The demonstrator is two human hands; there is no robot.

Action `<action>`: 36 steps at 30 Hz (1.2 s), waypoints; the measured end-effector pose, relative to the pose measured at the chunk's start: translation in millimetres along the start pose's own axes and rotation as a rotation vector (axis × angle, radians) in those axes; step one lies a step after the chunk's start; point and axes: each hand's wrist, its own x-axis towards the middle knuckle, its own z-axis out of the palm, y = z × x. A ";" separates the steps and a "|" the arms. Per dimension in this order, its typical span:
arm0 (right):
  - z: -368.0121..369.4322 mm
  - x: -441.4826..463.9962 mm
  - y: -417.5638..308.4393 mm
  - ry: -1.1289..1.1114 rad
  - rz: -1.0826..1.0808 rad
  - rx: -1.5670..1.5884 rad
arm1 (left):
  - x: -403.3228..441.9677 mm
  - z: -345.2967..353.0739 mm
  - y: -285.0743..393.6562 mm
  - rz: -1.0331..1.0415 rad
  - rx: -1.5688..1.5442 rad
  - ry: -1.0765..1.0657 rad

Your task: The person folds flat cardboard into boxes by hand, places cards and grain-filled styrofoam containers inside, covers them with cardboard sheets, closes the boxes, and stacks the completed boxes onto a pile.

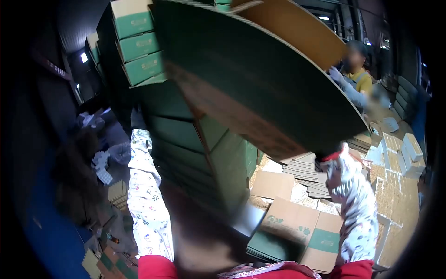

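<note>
A large green cardboard box point(260, 79), brown inside, is tilted across the upper middle, blurred by motion. My right hand point(329, 156), in a dark glove, is closed at the box's lower right corner, its fingers mostly hidden in shadow. My left hand point(137, 118), also dark-gloved, reaches up beside a tall stack of green boxes point(174, 125); its fingers merge with the dark cardboard, so their pose is unclear. White patterned sleeve covers reach over both forearms.
Flattened green and brown cartons point(290, 223) lie in a pile at lower right, near a worn worktable point(395, 195). A co-worker point(360, 79) in yellow stands at the far right. Plastic and cardboard scraps point(104, 162) litter the left floor. More green boxes point(139, 44) are stacked high.
</note>
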 end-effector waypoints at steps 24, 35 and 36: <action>-343.1 -167.2 281.7 1.297 -0.129 -1.679 | -472.0 365.4 -34.9 -0.440 0.434 -0.479; -299.9 -310.9 313.8 0.919 -0.433 0.016 | -492.0 395.0 -13.6 -0.390 0.466 -0.359; -295.7 -327.9 299.1 0.748 -0.470 0.463 | -485.3 395.1 -19.0 -0.288 0.461 -0.302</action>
